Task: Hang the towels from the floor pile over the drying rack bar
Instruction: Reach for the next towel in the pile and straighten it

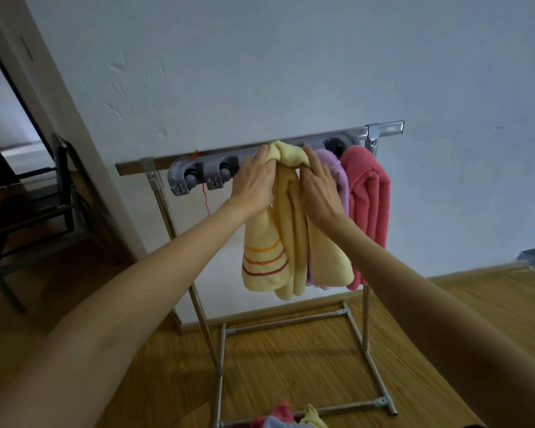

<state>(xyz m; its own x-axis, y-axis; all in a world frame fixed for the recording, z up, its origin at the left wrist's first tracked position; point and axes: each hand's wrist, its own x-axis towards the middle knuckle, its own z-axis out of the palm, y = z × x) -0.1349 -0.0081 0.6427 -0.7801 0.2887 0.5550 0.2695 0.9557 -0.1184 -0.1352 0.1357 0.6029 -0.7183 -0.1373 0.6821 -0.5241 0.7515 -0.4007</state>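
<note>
White wall backs a metal drying rack [167, 208] on wood floor. Left hand [254, 183] and right hand [318, 186] each grip the yellow towel [286, 242] bunched over the bar [357, 131], fingers curled into it; purple towel [334, 168] and pink towel [368, 196] hang rightward, while the floor pile [286, 417] lies below

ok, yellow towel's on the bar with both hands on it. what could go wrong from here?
1. The yellow towel is bunched at the bar, not spread; it may slide off once the left hand and right hand let go.
2. It crowds the purple towel; spreading it could drag that one along.
3. The grey clip holder sits close and may snag fabric.
</note>
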